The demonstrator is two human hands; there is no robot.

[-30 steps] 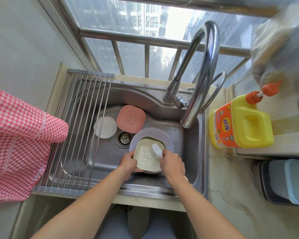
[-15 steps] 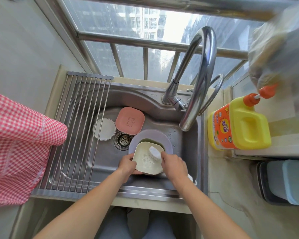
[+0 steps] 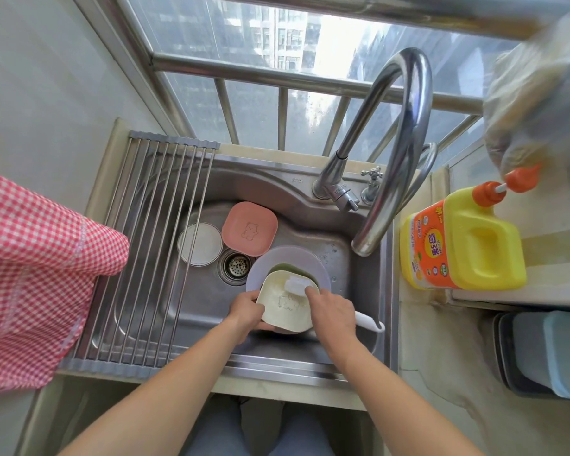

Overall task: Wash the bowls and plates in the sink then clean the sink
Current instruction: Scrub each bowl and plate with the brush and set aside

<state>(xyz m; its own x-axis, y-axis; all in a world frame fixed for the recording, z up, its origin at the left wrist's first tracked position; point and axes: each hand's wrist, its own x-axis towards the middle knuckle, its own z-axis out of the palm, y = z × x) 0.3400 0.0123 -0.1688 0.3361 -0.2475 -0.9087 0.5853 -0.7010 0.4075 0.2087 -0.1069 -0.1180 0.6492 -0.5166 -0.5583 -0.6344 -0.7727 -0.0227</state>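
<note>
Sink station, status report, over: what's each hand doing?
Left hand grips cream bowl by its rim. Right hand holds white brush inside bowl. Pink plate, white dish wait unwashed. Nothing blocking.

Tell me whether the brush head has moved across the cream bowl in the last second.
Yes, slightly. The brush head now sits at the cream bowl's far rim, nearer the faucet side than a second ago; the right hand holds it.

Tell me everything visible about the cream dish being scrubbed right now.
The cream dish is squarish with rounded corners, looks like plastic, and has a faint bear outline inside. It's tilted toward the camera above a lavender plate and a green dish. The left hand grips its left rim; the right hand holds a white brush against its soapy inside.
</note>
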